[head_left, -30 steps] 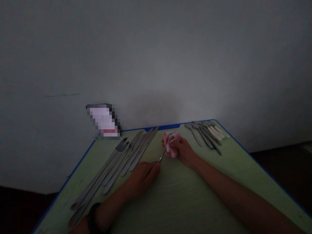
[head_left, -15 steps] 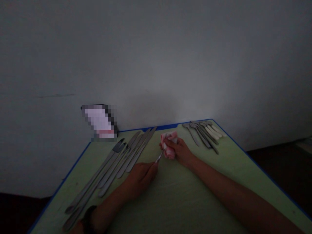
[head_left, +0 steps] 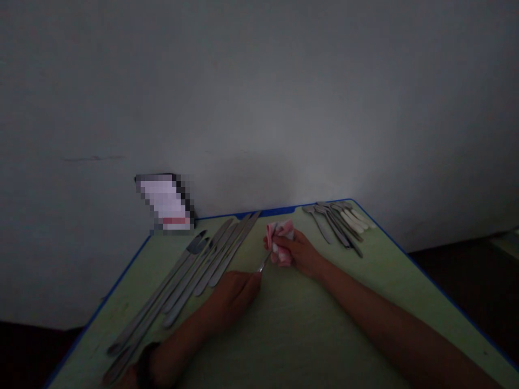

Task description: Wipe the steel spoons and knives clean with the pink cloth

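Note:
My left hand is closed round one end of a slim, shiny metal piece of cutlery. Its other end disappears into a pink-and-white cloth, so I cannot tell whether it is a spoon, fork or knife. My right hand grips that cloth, thumb on top, folded about the hidden end. Left of my hands lie several table knives side by side. To the right rests a group of metal spoons and forks, some with pale handles.
The green table has a blue rim and stands against a grey wall. A phone-like device with a blurred screen leans at the back left corner. Two long-handled utensils lie nearest the left edge.
The cloth has shifted slightly and its folds look different in my right hand. My left hand has moved a touch left and down, still on the cutlery.

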### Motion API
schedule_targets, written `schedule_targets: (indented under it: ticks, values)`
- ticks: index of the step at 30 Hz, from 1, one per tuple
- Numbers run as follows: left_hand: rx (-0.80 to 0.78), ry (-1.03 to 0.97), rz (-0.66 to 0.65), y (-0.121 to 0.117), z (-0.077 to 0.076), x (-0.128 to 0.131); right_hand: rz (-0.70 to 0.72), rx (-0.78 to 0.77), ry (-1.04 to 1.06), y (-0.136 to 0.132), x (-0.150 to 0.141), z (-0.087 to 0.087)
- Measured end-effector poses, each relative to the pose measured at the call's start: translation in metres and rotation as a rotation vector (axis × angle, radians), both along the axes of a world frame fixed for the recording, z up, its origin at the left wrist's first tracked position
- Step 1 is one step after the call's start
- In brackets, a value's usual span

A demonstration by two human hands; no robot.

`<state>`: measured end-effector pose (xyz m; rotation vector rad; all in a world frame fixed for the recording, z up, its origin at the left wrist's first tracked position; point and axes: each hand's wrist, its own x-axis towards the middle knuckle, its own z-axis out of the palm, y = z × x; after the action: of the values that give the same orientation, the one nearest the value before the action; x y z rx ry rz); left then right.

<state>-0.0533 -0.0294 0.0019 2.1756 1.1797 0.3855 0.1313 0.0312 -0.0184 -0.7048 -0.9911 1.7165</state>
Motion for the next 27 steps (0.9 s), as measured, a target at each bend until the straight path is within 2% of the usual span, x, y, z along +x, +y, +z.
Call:
schedule_targets:
  ticks: [5,11,16,21,27]
  values:
    - [0.002,-0.014,0.011,-0.001,0.004,0.002,-0.081,-0.018,-0.003,-0.003,-0.003,0.006]
    - [0.0,-0.004,0.018,0.001,0.0,-0.001,-0.048,-0.034,0.031,0.0,-0.002,0.005]
    - [-0.13,-0.058,0.067,0.001,-0.003,-0.003,-0.079,-0.154,0.082,0.003,-0.001,0.001]
    - [-0.101,-0.069,0.068,0.0,-0.001,-0.002,-0.158,-0.101,-0.004,0.005,-0.003,-0.007]
    - [-0.061,-0.058,0.051,-0.001,-0.004,-0.006,-0.028,0.0,-0.015,0.008,0.005,-0.009]
